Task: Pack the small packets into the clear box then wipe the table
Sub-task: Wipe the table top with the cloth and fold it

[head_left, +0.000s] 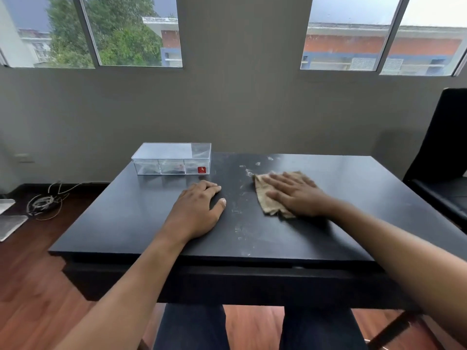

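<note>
Two stages showed: no packets lay loose on the table (341, 198), and the clear box (171, 160) stood lidded at its far left corner. Your right hand (294, 195) pressed flat, fingers spread, on the cloth (265, 198) beside pale smears (240, 223) left to wipe; your left hand (197, 210) rested empty, fingers loose.

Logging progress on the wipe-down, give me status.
Right hand flat on cloth, fingers spread. Left hand flat on bare table. Clear box lidded, far left, contents unclear. White smears between the hands.
</note>
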Tool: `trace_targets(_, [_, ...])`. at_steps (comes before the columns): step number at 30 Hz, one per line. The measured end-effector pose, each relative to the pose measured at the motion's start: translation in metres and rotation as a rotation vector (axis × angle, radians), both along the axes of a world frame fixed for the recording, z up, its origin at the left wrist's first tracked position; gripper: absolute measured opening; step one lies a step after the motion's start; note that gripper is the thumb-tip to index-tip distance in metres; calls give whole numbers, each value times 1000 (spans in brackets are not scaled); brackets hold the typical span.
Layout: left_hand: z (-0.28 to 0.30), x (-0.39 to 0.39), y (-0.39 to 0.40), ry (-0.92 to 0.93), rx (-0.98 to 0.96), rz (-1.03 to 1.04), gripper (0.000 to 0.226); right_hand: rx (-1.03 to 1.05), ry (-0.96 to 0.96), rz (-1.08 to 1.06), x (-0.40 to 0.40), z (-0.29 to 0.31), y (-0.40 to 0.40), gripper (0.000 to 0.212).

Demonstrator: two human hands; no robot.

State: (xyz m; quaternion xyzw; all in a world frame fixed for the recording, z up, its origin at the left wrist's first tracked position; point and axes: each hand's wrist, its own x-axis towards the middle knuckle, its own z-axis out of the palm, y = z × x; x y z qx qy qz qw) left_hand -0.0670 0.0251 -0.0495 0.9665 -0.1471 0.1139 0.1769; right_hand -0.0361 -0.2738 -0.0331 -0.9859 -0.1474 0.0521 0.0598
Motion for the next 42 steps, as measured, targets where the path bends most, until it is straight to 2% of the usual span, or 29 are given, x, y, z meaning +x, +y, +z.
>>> trace_targets(2, [1,-1,-1,-1,-1,1,57,-17,13,-198,28,6,-2,67])
trace_targets(4, [2,0,-1,-6,-10,6,55,-10,14,-286,43,6,17,67])
trace_targets(8, [2,-1,-2,-7,-1,4,53,34,10,-67,8,7,63,63])
trace_targets(11, [-1,0,0,-14,-7,2,53,35,-64,137,-33,-2,43,63])
trace_targets(13, [-3,2,-1,-20,-9,1,53,35,-35,151,-35,-3,14,62])
trace_targets(18, [-1,-1,-3,-17,-8,15,54,14,0,-206,50,4,-11,60])
trace_targets(20, [0,-2,-3,-11,-10,15,54,31,12,-254,77,4,8,65])
trace_targets(25, [1,-3,-2,-2,0,16,54,18,8,-46,60,4,65,65])
trace_targets(30, [-3,-1,-2,-14,-9,16,53,18,-51,242,-7,-4,23,65])
trace_targets(32, [-3,-1,-2,-12,-11,18,53,-10,-20,191,8,-1,-4,72])
trace_targets(34, [-3,-2,-2,-2,-12,16,53,-26,6,48,41,4,-18,82])
trace_targets(38, [1,-2,-3,5,-19,8,51,12,15,-188,96,6,3,66])
trace_targets(42, [4,-3,-4,26,-43,10,50,37,41,-171,88,9,55,64])
